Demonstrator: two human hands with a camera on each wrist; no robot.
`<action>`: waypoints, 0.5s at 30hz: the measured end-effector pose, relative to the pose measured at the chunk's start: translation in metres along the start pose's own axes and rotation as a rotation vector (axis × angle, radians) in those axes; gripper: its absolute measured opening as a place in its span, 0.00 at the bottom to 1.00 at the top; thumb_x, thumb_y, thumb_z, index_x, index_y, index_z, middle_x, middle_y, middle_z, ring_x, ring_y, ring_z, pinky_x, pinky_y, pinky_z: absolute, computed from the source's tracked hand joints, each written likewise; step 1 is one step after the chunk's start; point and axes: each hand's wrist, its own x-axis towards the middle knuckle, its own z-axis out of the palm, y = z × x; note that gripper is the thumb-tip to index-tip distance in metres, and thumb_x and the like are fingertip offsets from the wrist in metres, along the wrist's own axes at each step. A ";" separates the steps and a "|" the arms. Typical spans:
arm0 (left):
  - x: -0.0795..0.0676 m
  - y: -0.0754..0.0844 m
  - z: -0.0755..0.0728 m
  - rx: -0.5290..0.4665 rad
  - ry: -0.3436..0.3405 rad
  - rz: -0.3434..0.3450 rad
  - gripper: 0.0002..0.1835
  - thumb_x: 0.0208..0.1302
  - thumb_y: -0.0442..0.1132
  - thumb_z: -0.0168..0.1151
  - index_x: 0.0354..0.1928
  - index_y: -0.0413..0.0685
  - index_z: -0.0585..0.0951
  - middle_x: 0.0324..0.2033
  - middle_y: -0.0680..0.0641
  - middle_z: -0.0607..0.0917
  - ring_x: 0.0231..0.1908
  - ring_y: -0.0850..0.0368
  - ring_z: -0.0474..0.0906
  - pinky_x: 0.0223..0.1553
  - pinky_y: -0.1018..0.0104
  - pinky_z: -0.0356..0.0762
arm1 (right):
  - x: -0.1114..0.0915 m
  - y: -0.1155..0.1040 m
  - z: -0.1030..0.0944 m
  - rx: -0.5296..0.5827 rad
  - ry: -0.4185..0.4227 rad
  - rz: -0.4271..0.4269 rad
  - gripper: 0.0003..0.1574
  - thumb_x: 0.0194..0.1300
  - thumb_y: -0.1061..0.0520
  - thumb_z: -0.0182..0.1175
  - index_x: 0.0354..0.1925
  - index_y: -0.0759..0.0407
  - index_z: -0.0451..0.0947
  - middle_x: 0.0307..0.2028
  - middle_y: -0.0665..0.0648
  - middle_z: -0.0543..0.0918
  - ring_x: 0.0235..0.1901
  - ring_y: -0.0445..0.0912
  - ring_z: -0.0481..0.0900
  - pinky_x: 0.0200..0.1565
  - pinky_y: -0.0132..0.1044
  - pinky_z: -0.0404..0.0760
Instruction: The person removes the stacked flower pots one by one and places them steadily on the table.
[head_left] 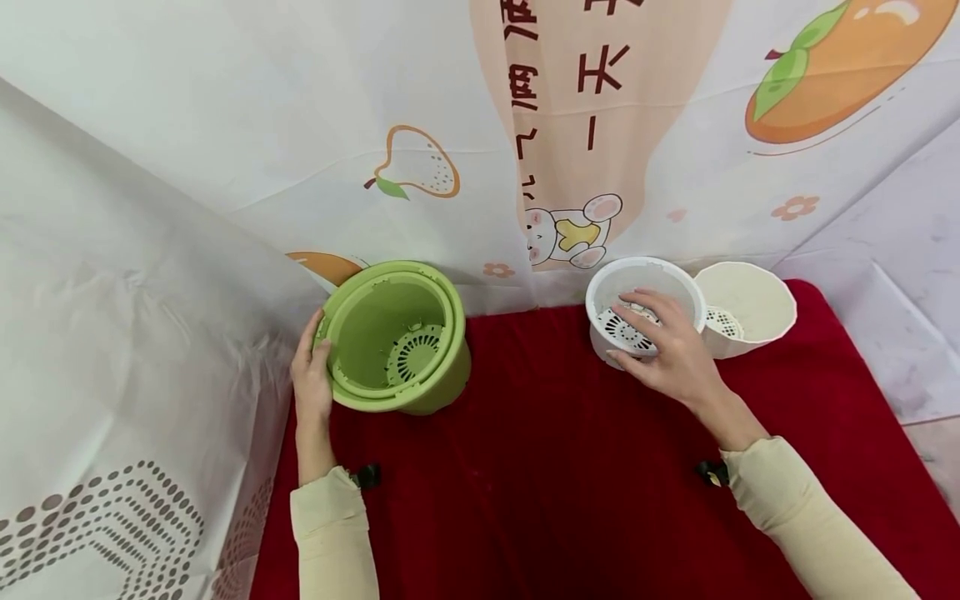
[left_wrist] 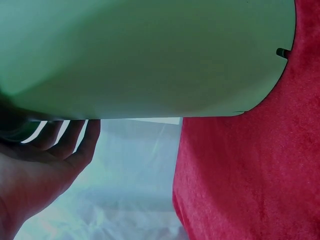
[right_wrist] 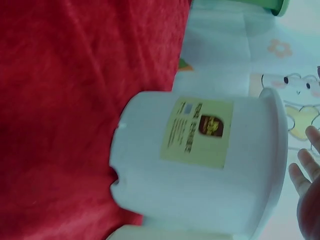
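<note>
A green flowerpot (head_left: 442, 387) with a slotted base and a double-looking rim stands on the left of the red cloth. My left hand (head_left: 311, 375) holds its rim from the left side. Up close in the left wrist view, the fingers (left_wrist: 82, 142) go partly behind the green wall. On the right is a smaller white flowerpot (head_left: 603, 342), also with a slotted base. Over its mouth hovers my right hand (head_left: 675, 354), fingers spread and gripping nothing. In the right wrist view these fingers (right_wrist: 300, 177) are apart from the white rim, and a label is on the pot's side.
A cream pot (head_left: 757, 304) with a perforated base stands against the white pot's right side. Red cloth (head_left: 555, 467) covers the table. Printed fabric (head_left: 315, 108) hangs close behind it and along the left. Small black pieces are by both wrists.
</note>
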 end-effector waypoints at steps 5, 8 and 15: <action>0.009 -0.019 -0.002 -0.009 0.004 -0.009 0.26 0.78 0.38 0.42 0.74 0.59 0.65 0.72 0.51 0.66 0.53 0.54 0.75 0.49 0.75 0.74 | 0.008 -0.006 0.009 0.003 -0.011 -0.026 0.37 0.63 0.37 0.63 0.64 0.53 0.77 0.61 0.62 0.77 0.62 0.61 0.69 0.68 0.49 0.59; 0.014 -0.031 -0.002 -0.014 0.013 0.004 0.25 0.78 0.40 0.43 0.74 0.63 0.66 0.72 0.53 0.66 0.54 0.55 0.74 0.49 0.75 0.74 | 0.013 -0.008 0.012 -0.003 -0.013 -0.044 0.37 0.64 0.36 0.62 0.64 0.55 0.77 0.61 0.62 0.77 0.62 0.61 0.70 0.68 0.50 0.60; 0.014 -0.034 -0.002 -0.028 0.032 0.017 0.24 0.78 0.42 0.44 0.73 0.65 0.68 0.71 0.52 0.68 0.46 0.57 0.78 0.44 0.75 0.76 | 0.021 -0.011 0.014 0.003 -0.030 -0.070 0.38 0.61 0.39 0.65 0.64 0.57 0.77 0.61 0.63 0.77 0.62 0.62 0.70 0.68 0.50 0.60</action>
